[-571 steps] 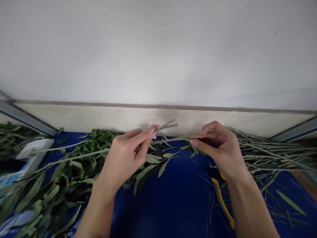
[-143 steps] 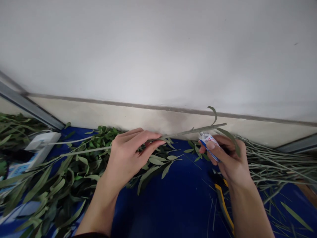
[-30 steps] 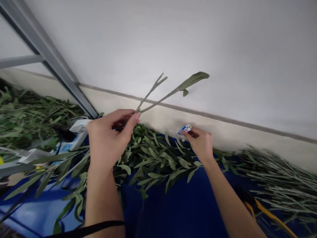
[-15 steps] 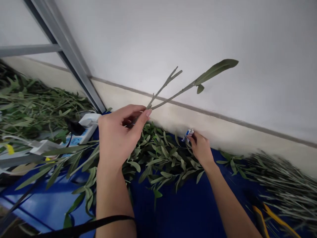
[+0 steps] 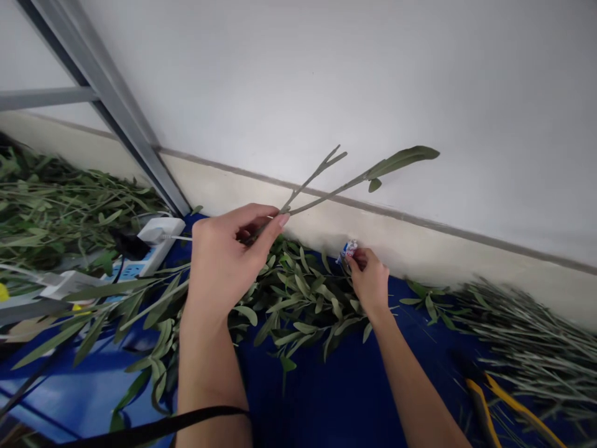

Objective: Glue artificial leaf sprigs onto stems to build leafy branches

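My left hand point(image 5: 233, 255) pinches a forked green stem point(image 5: 326, 195) between thumb and fingers. One fork ends in a long leaf at the upper right, the other in bare twig tips; leafy stalks stick out to the left behind the wrist. By the wall, my right hand point(image 5: 370, 280) grips a small crumpled blue-and-white wrapper point(image 5: 347, 249) between thumb and fingers. What the wrapper contains, if anything, I cannot make out. Below both hands a pile of leafy cuttings point(image 5: 308, 298) lies on the blue table point(image 5: 326, 398).
Yellow-handled pliers or cutters point(image 5: 517, 404) lie at the lower right, beside a bundle of bare stems point(image 5: 527, 342). A power strip point(image 5: 135, 261) with plugs and cords is at the left. More greenery point(image 5: 69, 205) lies beyond the grey metal frame point(image 5: 125, 130). A white wall point(image 5: 326, 74) rises behind.
The forked stem has dipped a little in the view. My right hand and the wrapper have shifted slightly left, as has most of the scene. Both grips stay the same.
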`<action>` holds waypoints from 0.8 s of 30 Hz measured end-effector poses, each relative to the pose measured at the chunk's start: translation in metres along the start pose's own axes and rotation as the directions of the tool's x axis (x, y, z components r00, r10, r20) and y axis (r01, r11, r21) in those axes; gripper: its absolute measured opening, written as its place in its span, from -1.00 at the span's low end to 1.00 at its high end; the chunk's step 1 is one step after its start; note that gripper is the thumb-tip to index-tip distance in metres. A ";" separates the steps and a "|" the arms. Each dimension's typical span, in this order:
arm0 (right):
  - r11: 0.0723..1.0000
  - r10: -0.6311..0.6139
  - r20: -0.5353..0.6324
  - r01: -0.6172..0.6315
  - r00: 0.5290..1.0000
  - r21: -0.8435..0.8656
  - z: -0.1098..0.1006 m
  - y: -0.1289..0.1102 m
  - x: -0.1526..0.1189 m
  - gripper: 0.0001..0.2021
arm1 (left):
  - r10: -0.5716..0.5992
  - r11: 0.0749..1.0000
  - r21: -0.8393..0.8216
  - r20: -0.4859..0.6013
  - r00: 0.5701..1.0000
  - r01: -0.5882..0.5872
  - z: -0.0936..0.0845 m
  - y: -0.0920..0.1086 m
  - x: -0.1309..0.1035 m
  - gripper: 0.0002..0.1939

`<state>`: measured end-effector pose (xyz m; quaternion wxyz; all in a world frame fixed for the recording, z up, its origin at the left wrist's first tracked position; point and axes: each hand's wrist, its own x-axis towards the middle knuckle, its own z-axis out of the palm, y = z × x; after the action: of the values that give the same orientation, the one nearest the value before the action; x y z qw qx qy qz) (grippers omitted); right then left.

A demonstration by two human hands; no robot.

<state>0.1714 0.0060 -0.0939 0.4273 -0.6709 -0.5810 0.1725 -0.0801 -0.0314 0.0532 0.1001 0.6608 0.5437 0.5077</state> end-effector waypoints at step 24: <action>0.936 -0.318 0.395 0.218 0.862 0.276 -0.030 -0.110 -0.017 -0.78 | -0.080 0.990 0.123 0.072 0.994 0.071 -0.052 -0.022 -0.011 -0.81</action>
<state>0.1196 -0.0258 0.0040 0.3794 -0.4755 -0.7264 0.3197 -0.1329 -0.0538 0.0559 0.1000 0.6634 0.5939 0.4440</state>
